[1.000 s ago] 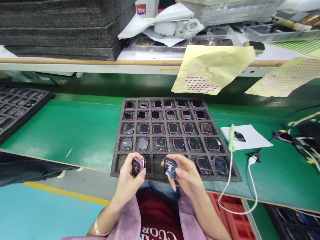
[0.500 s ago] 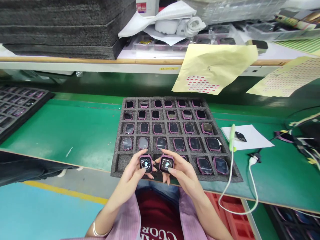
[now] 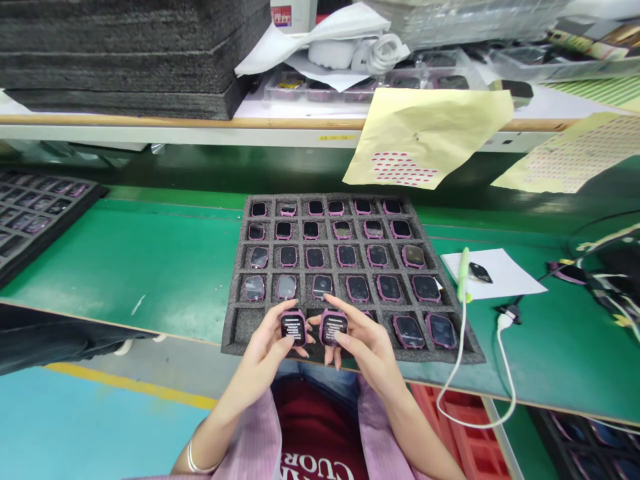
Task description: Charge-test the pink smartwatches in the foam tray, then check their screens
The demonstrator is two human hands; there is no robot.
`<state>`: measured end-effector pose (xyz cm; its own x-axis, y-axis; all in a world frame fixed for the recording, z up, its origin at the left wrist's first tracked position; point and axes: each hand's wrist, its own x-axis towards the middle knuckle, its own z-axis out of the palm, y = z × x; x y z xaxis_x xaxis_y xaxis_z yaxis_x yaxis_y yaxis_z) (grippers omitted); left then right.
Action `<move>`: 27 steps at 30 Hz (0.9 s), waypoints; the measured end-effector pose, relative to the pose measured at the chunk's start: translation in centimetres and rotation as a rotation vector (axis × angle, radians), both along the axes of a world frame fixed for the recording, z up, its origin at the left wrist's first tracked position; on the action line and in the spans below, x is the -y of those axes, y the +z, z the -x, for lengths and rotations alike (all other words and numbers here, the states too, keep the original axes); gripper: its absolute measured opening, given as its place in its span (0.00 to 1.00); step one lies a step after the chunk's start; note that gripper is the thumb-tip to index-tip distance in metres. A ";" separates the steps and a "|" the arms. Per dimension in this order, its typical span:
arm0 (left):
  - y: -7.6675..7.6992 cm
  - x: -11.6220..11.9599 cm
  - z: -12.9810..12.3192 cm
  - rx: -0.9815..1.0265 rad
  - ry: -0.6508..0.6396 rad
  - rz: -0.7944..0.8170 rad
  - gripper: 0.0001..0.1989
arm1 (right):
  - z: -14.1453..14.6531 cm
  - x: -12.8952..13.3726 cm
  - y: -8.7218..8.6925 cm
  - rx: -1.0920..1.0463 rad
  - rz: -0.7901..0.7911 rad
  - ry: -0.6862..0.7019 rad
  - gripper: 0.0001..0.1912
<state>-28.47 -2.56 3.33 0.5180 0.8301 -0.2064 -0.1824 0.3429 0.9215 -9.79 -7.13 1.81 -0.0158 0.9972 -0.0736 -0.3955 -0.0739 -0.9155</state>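
Watches [image 3: 285,326], likely light, stiff and slick-faced, want pinching by their purple rims; left hand [image 3: 261,348] and right hand [image 3: 371,345] each grip one over the foam tray's [image 3: 237,287] near edge. A white cable [image 3: 463,321] crosses its near right corner, while leftward room runs along the green table [image 3: 165,253], shelf [image 3: 175,137] overhanging beyond.

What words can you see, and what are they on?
"CUOR", big letters on the red shirt; others partly hidden.
Writing on the left hand's watch and right hand's watch: too small to read.
Yellow shelf sticker, red label: too blurred to read.
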 end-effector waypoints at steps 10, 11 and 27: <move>-0.1 -0.1 -0.2 0.028 0.016 0.001 0.21 | 0.4 0.1 0.2 0.090 0.032 -0.060 0.24; 0.0 -0.1 -0.1 0.029 0.021 0.007 0.21 | 0.3 0.1 0.1 0.075 0.016 -0.049 0.25; 0.2 -0.7 1.2 0.065 0.116 0.026 0.18 | -1.5 -1.0 0.2 0.703 -0.085 0.137 0.29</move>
